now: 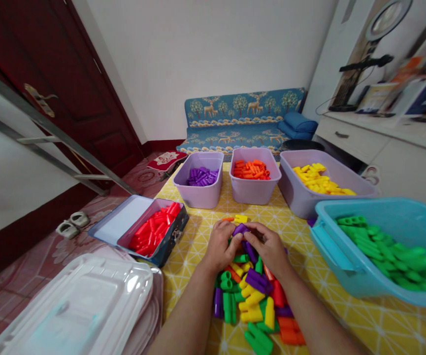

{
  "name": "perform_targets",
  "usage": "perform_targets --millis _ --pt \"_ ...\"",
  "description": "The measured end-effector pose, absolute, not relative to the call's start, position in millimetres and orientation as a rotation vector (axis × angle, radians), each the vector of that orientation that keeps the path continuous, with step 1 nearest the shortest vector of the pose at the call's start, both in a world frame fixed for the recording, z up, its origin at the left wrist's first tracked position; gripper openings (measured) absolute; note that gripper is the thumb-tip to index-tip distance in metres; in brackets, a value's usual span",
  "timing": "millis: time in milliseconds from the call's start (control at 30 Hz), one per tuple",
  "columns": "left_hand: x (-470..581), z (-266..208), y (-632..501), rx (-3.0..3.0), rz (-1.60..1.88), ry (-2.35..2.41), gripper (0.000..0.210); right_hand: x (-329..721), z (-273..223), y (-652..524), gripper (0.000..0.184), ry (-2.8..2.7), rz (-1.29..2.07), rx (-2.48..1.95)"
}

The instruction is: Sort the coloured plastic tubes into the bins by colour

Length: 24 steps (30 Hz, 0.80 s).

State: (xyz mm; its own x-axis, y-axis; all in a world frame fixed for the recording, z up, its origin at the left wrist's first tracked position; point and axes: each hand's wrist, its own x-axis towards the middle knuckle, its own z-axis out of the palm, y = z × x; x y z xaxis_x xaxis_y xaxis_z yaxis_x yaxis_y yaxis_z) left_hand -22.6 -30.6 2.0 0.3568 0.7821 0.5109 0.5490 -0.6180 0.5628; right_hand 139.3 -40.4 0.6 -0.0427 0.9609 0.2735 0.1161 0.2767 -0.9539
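Note:
Over the far end of a mixed pile of plastic tube pieces, my left hand and my right hand meet at the fingertips. Pinched between them is a purple plastic tube piece; both hands grip it. The pile below holds green, yellow, purple, orange and red pieces, several of them joined side by side in pairs. Just beyond my fingers lies a yellow piece, with an orange piece beside my left hand. My fingers partly hide the held piece.
Lilac bins hold purple, orange and yellow pieces. On the right, a turquoise bin holds green pieces. An open hinged box with red pieces stands left, behind stacked white lids. Yellow patterned cloth covers the table.

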Motion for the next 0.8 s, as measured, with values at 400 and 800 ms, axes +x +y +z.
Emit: perform_targets --millis 400,800 --pt "-21.9 1.6 -29.1 2.262 1.224 1.254 0.025 134.8 1.5 -41.0 0.028 -1.235 1.067 -1.035" --pt "-21.2 5.7 -31.7 2.243 1.261 1.424 0.021 141.7 -0.5 -38.3 0.03 -1.091 1.035 -1.092"
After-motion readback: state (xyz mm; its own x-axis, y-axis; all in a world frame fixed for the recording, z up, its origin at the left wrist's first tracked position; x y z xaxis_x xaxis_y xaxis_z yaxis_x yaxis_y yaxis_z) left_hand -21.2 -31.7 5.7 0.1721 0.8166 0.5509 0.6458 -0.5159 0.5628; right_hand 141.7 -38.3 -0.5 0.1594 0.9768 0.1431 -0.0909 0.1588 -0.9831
